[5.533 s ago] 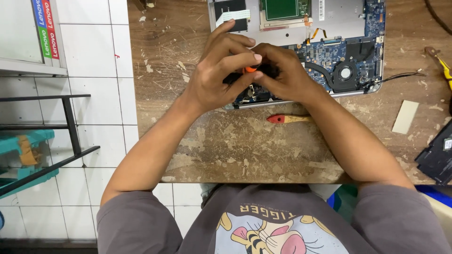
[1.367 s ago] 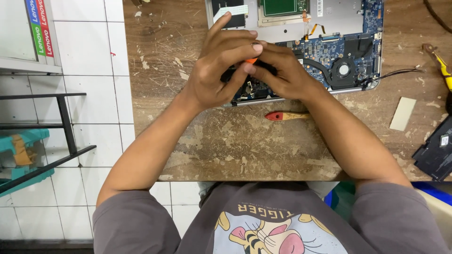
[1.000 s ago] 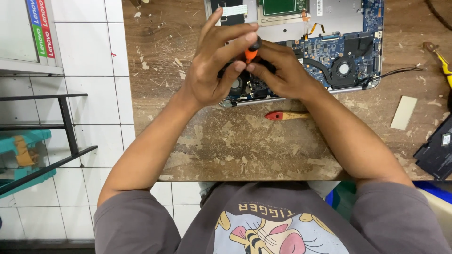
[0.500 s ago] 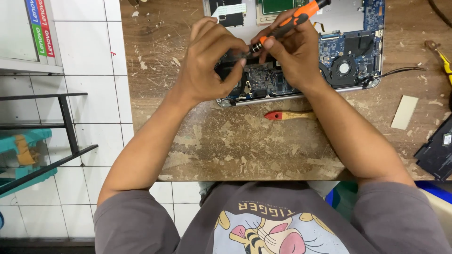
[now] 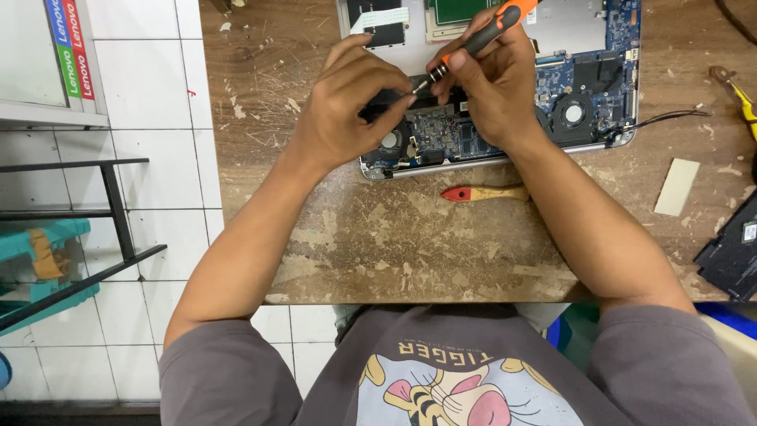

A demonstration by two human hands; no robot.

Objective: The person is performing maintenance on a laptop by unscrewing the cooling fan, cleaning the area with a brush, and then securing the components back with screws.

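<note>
An opened laptop [image 5: 587, 47] with its blue circuit board and two fans exposed lies at the far side of a worn wooden table [image 5: 410, 244]. My right hand [image 5: 489, 87] grips an orange-and-black screwdriver [image 5: 481, 38], tilted, with its tip pointing down-left over the board. My left hand [image 5: 351, 110] hovers over the laptop's left part, thumb and forefinger pinched at the screwdriver's tip. Whether a screw sits between them is too small to tell.
A small brush with a red end and wooden handle [image 5: 482, 192] lies just in front of the laptop. A pale flat strip [image 5: 676, 187], a black flat part [image 5: 733, 252] and yellow-handled pliers [image 5: 737, 91] are at the right. A black metal rack [image 5: 87, 229] stands left over tiled floor.
Both hands were clasped together over the board; my right hand has since lifted the screwdriver up and tilted it, and my left fingers moved to its tip.
</note>
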